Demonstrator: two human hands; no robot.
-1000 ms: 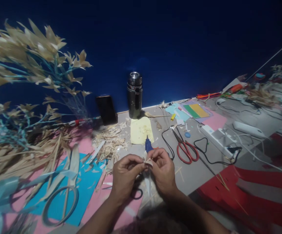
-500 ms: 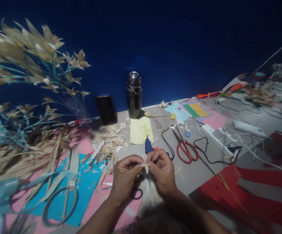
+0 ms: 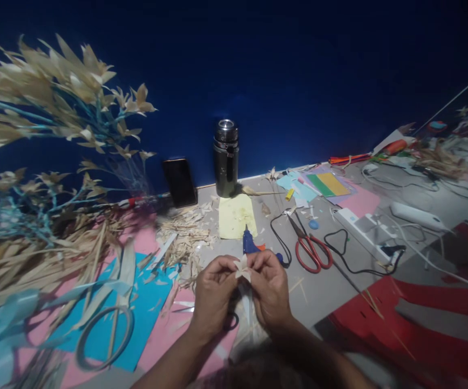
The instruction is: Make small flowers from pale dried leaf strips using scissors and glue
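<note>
Between my two hands is a small cream flower with pointed petals, which looks made of dried husk. My left hand pinches its left side, and my right hand pinches the right side. Just beyond my fingers lies a blue glue gun, its nozzle over a yellow sheet spotted with residue. Small scissors with a dark handle lie partly hidden under my left hand. A pale strip shows below the flower, and whether it joins the flower I cannot tell.
Red-handled scissors and a power strip with cables lie to the right. A steel flask and a leaning phone stand at the back. Husk scraps, a tape ring and husk-flower branches fill the left.
Both hands still pinch the flower, which has turned so its petals now spread upward and outward. The whole view has shifted slightly.
</note>
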